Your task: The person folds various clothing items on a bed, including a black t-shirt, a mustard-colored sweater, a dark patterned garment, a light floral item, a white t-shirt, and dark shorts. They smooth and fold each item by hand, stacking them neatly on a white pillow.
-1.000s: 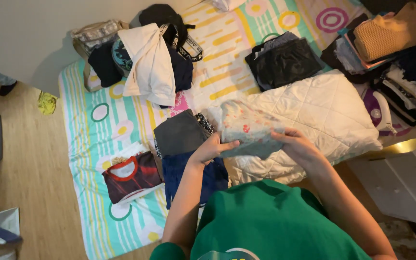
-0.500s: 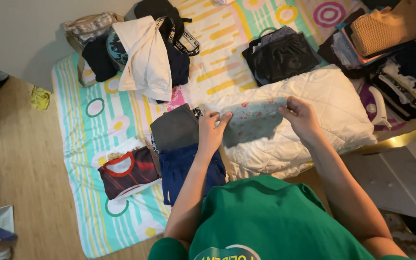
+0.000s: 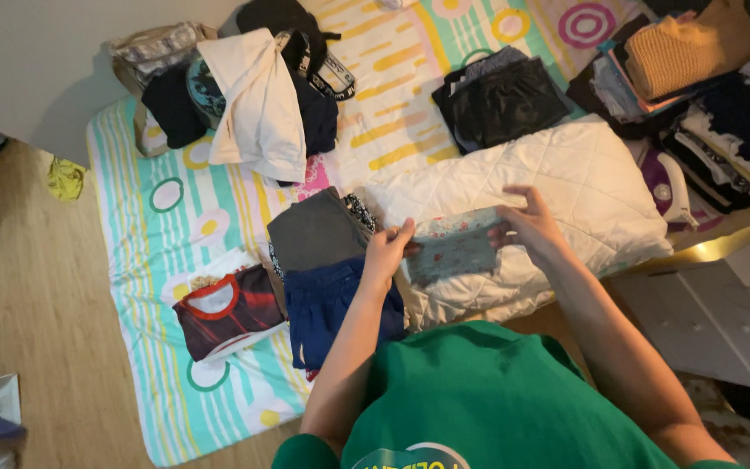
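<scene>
A small pale floral cloth (image 3: 455,247), folded into a flat rectangle, lies on a white quilted pad (image 3: 566,187). My left hand (image 3: 387,250) pinches its left end and my right hand (image 3: 527,221) grips its right end. Just left of my left hand sits a stack of folded clothes: a grey piece (image 3: 316,230) on top and a dark blue one (image 3: 333,304) in front. A folded red and black shirt (image 3: 227,308) lies further left on the striped sheet (image 3: 145,252).
A black bag (image 3: 501,100) lies behind the pad. A heap of white and dark clothes (image 3: 253,91) sits at the back left. Stacked folded garments (image 3: 705,78) line the right side, with a purple iron (image 3: 666,187) beside them. Wooden floor (image 3: 28,304) lies to the left.
The floral cloth was held up loosely in both hands; it has since been lowered onto the quilted pad and folded narrower, with my hands now at its two ends.
</scene>
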